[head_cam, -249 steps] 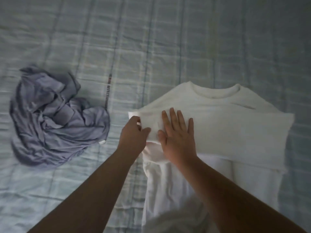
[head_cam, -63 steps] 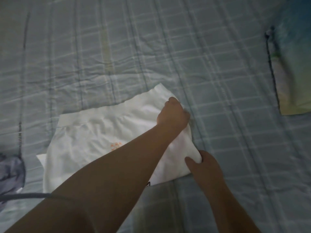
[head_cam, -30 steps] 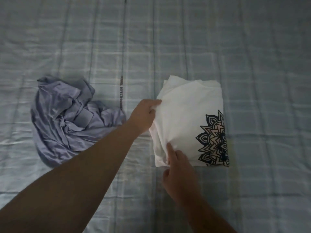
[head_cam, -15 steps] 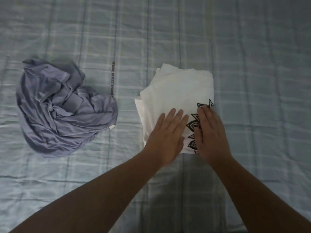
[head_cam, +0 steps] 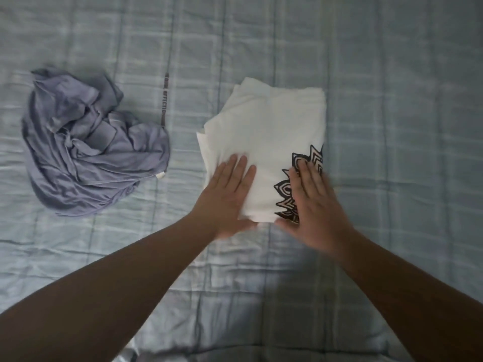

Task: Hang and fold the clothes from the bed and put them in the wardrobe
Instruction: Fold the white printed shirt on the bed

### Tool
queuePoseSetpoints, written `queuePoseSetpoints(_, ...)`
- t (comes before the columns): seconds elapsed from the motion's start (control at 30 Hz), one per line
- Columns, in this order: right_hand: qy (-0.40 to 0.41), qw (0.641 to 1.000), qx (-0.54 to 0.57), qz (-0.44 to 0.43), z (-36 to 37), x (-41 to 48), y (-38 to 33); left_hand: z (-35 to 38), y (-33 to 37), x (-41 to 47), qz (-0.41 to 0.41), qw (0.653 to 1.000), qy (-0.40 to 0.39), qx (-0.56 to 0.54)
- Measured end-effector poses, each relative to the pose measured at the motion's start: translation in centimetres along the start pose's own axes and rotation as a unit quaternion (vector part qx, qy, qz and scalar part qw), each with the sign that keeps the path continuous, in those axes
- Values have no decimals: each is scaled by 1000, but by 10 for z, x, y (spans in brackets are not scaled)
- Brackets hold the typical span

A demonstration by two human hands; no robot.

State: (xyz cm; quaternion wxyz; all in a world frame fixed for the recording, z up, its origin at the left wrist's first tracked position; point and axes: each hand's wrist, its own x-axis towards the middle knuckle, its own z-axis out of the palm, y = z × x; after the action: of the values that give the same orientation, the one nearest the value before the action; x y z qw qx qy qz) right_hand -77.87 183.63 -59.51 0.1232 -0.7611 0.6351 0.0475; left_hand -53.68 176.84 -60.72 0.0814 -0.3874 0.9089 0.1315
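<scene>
Two hands lie flat, fingers straight, left hand (head_cam: 230, 194) and right hand (head_cam: 313, 199) pressing the folded white T-shirt (head_cam: 264, 142) at frame centre on the bed (head_cam: 392, 126). Soft, light, floppy: best lifted from underneath. Upper left, the crumpled lavender garment (head_cam: 91, 142) waits.

Head camera — looks steeply down onto bed (head_cam: 392, 100), close.

We are in a bedroom at home: a pale blue checked bedspread (head_cam: 392, 100) fills our whole view. On it lie a folded white T-shirt (head_cam: 266, 142) near its middle and a crumpled lilac garment (head_cam: 86, 152) toward its left side.
</scene>
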Motion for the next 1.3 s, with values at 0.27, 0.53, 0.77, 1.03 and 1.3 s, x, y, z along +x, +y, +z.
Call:
queuePoseSetpoints(0.27,-105,993,-58,-14,-24,15,6,-26,7,15,-19,994,-86,62)
queuePoseSetpoints(0.53,-48,996,-64,-33,-38,-20,-2,-51,31,-12,-19,989,-137,46)
queuePoseSetpoints(0.77,-104,994,21,-26,3,-116,-32,-5,87,-94,15,990,-138,9)
queuePoseSetpoints(1.03,-126,960,241,69,-40,-102,-15,-61,58,-70,-126,931,-164,-301)
queuePoseSetpoints(1.3,-161,903,340,210,-127,-32,24,-101,-6,-19,-249,799,-109,-536)
